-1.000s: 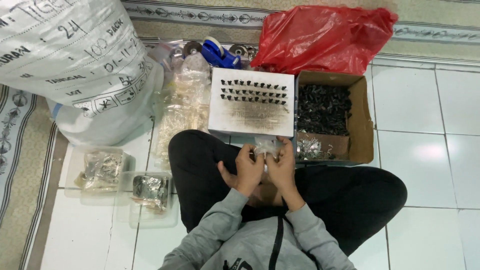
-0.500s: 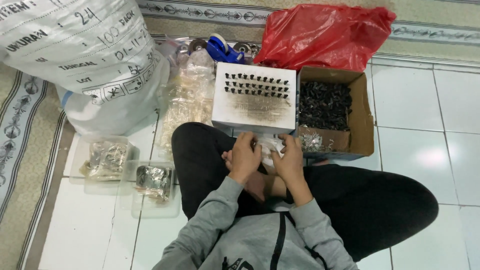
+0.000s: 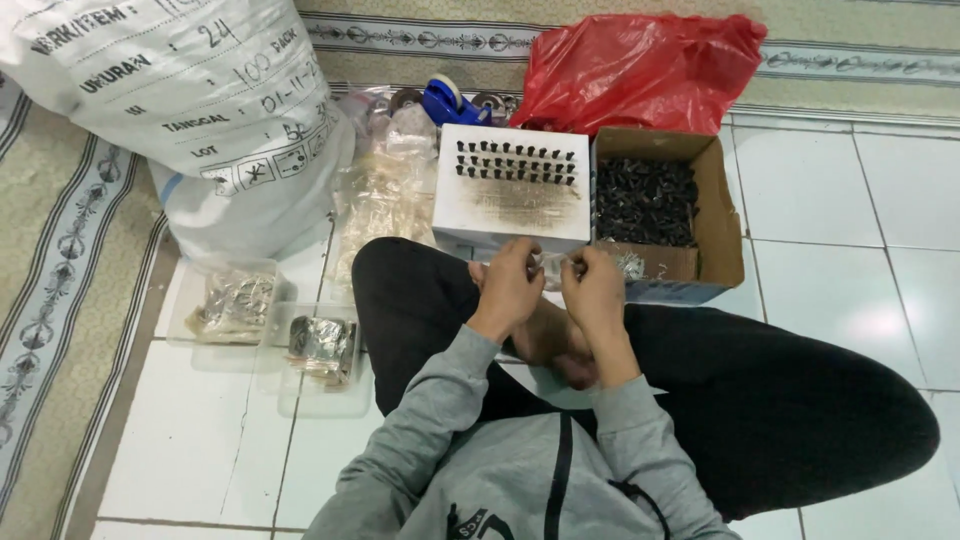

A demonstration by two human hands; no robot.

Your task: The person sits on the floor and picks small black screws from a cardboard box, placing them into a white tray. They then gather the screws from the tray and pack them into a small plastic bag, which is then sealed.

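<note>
A person in a soft grey hoodie and black trousers sits cross-legged on glossy white floor tiles (image 3: 860,260). At upper left slumps a big white woven sack (image 3: 190,110), rounded and creased, with black handwriting. Behind, a crumpled, shiny red plastic bag (image 3: 640,65) lies against a patterned beige rug (image 3: 60,270). In front of the knees stands a white box (image 3: 512,185), its flat top smudged grey and studded with neat rows of small dark pegs. Touching its right side is an open brown cardboard carton (image 3: 715,215) heaped with small black metal parts. Left of the white box lies a pile of clear, crinkly bags (image 3: 385,195), with a blue tape dispenser (image 3: 447,100) beyond it. Two clear, square plastic trays (image 3: 300,385) of glinting packets sit by the left knee.

Both hands meet just before the white box. The left hand (image 3: 510,285) and right hand (image 3: 592,290) have fingers curled together, pinching a small clear packet (image 3: 552,268) between them, above the lap.
</note>
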